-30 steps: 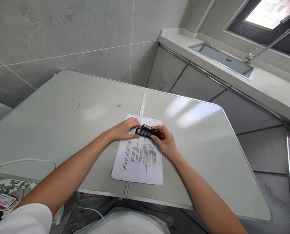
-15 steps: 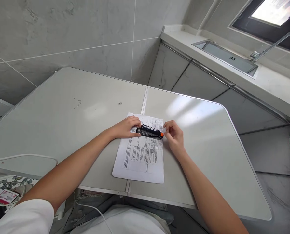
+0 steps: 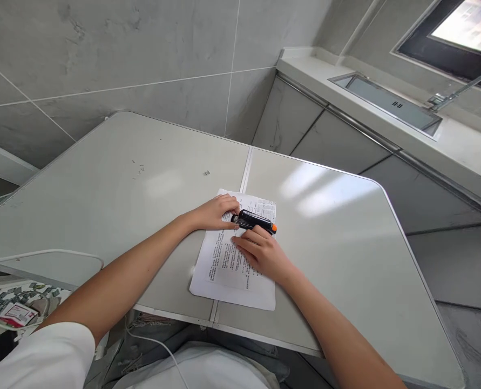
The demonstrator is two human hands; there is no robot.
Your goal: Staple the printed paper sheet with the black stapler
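Note:
A black stapler (image 3: 255, 219) with an orange end lies sideways across a printed sheet of paper (image 3: 232, 292). My left hand (image 3: 218, 212) grips its left end, thumb on the near side and fingers on the far side. Close along the stapler's near side, my right hand (image 3: 263, 251) lies over the paper with fingers stretched out to the left. Those fingers partly cover the stapler's lower edge and the print; whether they press on the stapler I cannot tell.
The paper rests over the seam of a pale folding table (image 3: 325, 259). Staple pieces (image 3: 207, 173) and several loose bits (image 3: 139, 169) lie further back. A white cable (image 3: 46, 252) runs along the left edge. Beyond the table stands a counter with a sink (image 3: 386, 102).
My right hand has moved left from the stapler's orange end and now lies over the paper on its near side. My left hand stays at the stapler's left end. The view has shifted slightly.

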